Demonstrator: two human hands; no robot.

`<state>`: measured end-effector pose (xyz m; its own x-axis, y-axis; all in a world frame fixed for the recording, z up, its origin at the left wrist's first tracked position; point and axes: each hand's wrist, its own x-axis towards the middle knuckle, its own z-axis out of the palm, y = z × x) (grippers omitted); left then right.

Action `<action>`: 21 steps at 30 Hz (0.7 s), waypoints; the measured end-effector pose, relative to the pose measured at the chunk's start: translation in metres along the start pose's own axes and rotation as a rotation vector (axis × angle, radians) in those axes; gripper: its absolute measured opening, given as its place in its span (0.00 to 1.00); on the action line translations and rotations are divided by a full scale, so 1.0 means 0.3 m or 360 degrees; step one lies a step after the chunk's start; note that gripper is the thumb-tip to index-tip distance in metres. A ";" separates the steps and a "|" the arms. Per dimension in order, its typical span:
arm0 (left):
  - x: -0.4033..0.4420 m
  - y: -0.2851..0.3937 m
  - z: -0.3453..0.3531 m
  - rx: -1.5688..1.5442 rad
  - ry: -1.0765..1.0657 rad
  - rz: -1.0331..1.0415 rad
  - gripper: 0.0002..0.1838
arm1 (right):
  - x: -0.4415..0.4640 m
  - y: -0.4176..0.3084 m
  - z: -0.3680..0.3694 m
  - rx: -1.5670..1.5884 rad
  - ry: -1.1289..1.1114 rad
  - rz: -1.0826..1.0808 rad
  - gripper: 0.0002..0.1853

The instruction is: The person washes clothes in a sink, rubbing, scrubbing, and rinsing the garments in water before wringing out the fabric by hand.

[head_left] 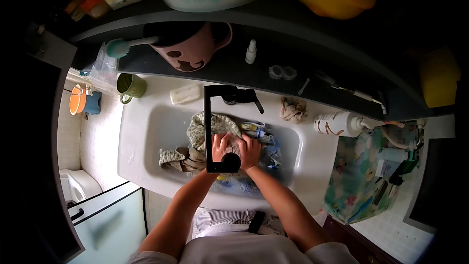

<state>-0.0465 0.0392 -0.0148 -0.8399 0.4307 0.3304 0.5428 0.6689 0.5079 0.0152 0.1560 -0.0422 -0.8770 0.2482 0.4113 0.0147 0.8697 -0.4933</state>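
Observation:
Both of my hands are down in the white sink (303, 139), pressed into wet laundry in cloudy water. My left hand (221, 145) grips a bunched pale, green-patterned garment (207, 124), fingers curled into the fabric. Close beside it, my right hand (250, 150) has its fingers bent over the same cloth. A blue and white patterned cloth (271, 149) lies in the water to the right. Beige-brown fabric (190, 160) spreads to the left. A black frame-shaped fixture (208, 132) stands in front of my hands and hides part of them and the cloth.
Along the sink's back edge are a bar of soap (185, 94), a green mug (131, 86), a crumpled cloth (293, 109) and a white pump bottle (337, 123). A dark shelf (234, 63) above holds a pink mug (188, 46) and a small white bottle (251, 52).

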 end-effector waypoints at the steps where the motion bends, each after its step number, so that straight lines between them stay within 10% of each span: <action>1: 0.005 -0.006 -0.002 -0.0002 -0.0013 0.0011 0.20 | 0.003 -0.001 0.006 -0.0011 0.0005 0.0007 0.18; 12: 0.030 -0.066 -0.008 -0.0174 -0.0178 -0.0037 0.15 | 0.075 -0.014 -0.042 0.0327 -0.0188 0.0274 0.13; 17: 0.090 -0.172 -0.079 0.0295 0.0436 -0.0761 0.39 | -0.020 0.068 -0.215 0.0899 -0.0246 0.0737 0.09; 21: 0.196 -0.275 -0.086 -0.0247 -0.0304 -0.1539 0.40 | -0.248 0.085 -0.354 0.1109 -0.0021 0.1085 0.06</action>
<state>-0.1406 -0.0064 -0.0166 -0.8997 -0.1579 -0.4070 -0.3920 0.7026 0.5939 0.1319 0.2050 -0.0041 -0.7909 0.5964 -0.1371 0.2374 0.0925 -0.9670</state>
